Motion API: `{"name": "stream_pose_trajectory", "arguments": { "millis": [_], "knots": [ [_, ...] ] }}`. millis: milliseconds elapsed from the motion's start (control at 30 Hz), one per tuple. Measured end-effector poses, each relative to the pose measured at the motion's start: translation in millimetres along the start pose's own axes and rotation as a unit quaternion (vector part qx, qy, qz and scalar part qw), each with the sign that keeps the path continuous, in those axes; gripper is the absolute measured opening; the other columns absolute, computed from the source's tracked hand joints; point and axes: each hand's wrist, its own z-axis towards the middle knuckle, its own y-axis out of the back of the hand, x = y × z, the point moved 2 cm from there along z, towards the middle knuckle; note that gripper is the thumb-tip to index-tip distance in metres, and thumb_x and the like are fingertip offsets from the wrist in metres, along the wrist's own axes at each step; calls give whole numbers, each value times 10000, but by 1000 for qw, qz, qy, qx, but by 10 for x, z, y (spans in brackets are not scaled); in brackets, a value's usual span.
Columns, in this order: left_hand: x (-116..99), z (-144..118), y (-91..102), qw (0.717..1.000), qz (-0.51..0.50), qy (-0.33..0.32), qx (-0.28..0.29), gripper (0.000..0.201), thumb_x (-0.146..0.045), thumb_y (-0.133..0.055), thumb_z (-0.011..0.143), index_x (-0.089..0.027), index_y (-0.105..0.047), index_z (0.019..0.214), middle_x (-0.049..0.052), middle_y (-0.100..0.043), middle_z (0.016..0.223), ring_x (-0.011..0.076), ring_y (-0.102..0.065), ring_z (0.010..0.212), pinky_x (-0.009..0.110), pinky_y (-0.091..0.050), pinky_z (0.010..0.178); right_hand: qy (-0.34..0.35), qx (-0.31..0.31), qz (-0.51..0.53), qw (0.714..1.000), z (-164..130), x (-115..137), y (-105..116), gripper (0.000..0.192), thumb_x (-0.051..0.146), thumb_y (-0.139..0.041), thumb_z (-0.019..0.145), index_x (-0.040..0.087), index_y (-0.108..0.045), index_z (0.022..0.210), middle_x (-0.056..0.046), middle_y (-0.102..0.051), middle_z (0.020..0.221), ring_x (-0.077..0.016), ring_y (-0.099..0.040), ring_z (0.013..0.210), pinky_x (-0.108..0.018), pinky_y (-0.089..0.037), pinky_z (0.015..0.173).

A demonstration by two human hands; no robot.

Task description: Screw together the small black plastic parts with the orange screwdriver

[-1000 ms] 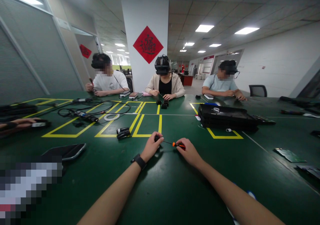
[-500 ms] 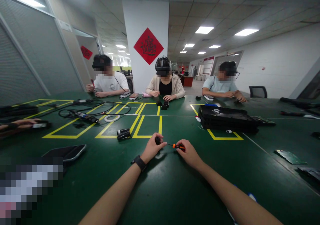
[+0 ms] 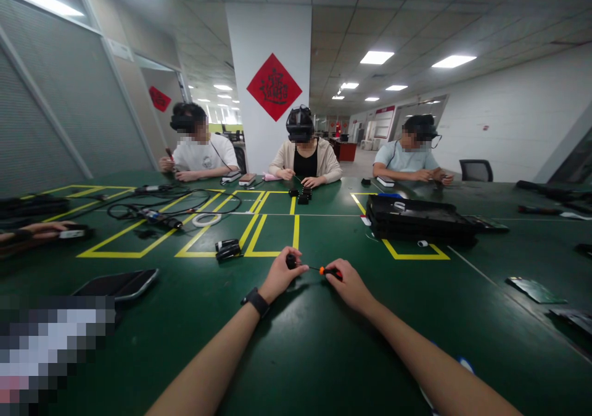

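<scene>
My left hand is closed around a small black part, mostly covered by the fingers, so its kind does not show. In my right hand is a screwdriver with an orange and black handle, gripped between thumb and fingers. Its thin shaft points left and reaches to the fingertips of my left hand, near the black part. Whether the tip sits in the part is hidden. Both hands are just above the green table. Beyond my left hand lie two black cylindrical pieces.
Black cables and a white ring lie at left among yellow tape outlines. A stack of black trays stands right of centre, with a green circuit board at right. Three people sit opposite; another person's hand is at far left.
My hands keep the same hold on the black part and the screwdriver, with barely any movement. The person at the far right has raised their hands slightly.
</scene>
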Motion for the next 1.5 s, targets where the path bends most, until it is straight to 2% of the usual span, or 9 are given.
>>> {"name": "stream_pose_trajectory", "arguments": {
  "millis": [467,800,967,1267,1500],
  "knots": [
    [3,3,17,1000,-15,5,-20,359,-353,-673,621,-177,-522,895,-17,-559,744,117,-540,687,268,-422,709,-6,-2,6,1000,-2,8,14,135,190,-499,767,188,-592,866,-37,-564,878,-169,-498,857,-311,-392,792],
    [-45,-2,5,1000,-12,-4,-3,235,-390,-565,723,-172,-545,809,-15,-546,712,108,-495,638,235,-396,625,3,7,4,1000,-17,47,26,176,226,-478,800,196,-601,923,-42,-574,909,-171,-497,886,-305,-390,809],
    [-41,2,8,1000,-15,2,-5,233,-400,-532,745,-170,-555,772,-8,-554,708,113,-492,640,230,-392,614,10,9,-4,1000,0,28,12,193,218,-433,828,189,-616,881,-47,-576,884,-171,-498,882,-311,-380,824],
    [12,5,12,1000,-13,7,-13,210,-369,-539,741,-169,-546,805,-14,-553,718,108,-489,638,227,-386,626,29,5,16,999,-10,50,20,163,206,-521,767,191,-578,919,-34,-558,910,-169,-492,888,-307,-384,814],
    [36,14,9,1000,-16,5,-13,185,-336,-538,739,-176,-537,831,-8,-550,754,118,-504,681,241,-396,661,16,10,-17,1000,-12,24,-13,193,215,-395,847,184,-586,856,-49,-545,891,-166,-482,881,-305,-377,813]
  ]
}}
